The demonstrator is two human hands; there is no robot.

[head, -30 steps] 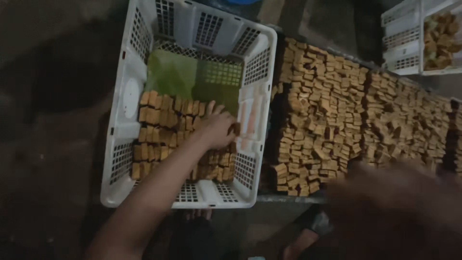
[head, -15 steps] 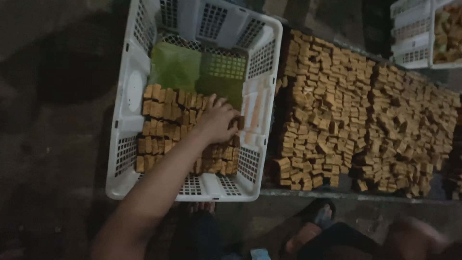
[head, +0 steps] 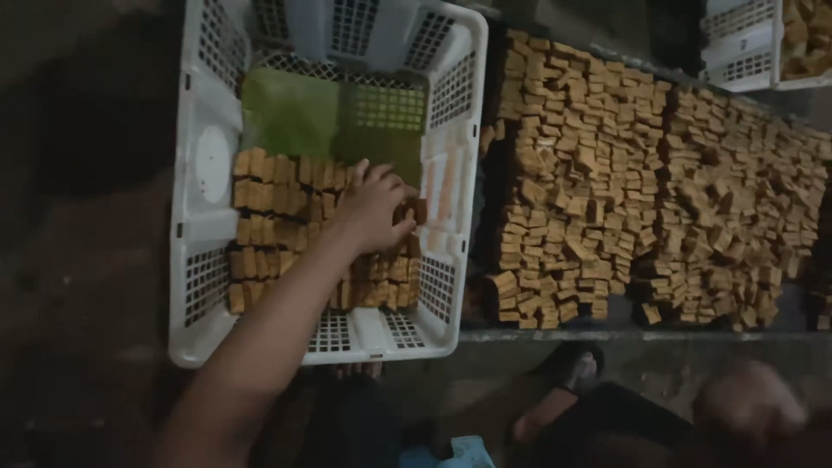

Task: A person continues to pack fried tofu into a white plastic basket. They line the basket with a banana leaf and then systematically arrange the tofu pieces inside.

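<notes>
A white slotted plastic crate (head: 204, 286) stands on the dark floor, lined with a green sheet (head: 290, 113). Rows of brown rectangular blocks (head: 273, 195) fill its near half. My left hand (head: 373, 208) reaches into the crate, fingers curled over a few blocks against the right wall. At the bottom right, apart from the crate and the pile, my right hand (head: 750, 407) is a dark blur, and I cannot see whether it holds anything.
A wide heap of the same brown blocks (head: 624, 182) lies on a low surface right of the crate. A second white crate (head: 745, 52) with blocks sits at the top right. A sandalled foot (head: 568, 368) shows below the heap.
My right hand has dropped from over the heap to the lower right corner. My left hand stays in the crate and has shifted slightly toward its right wall.
</notes>
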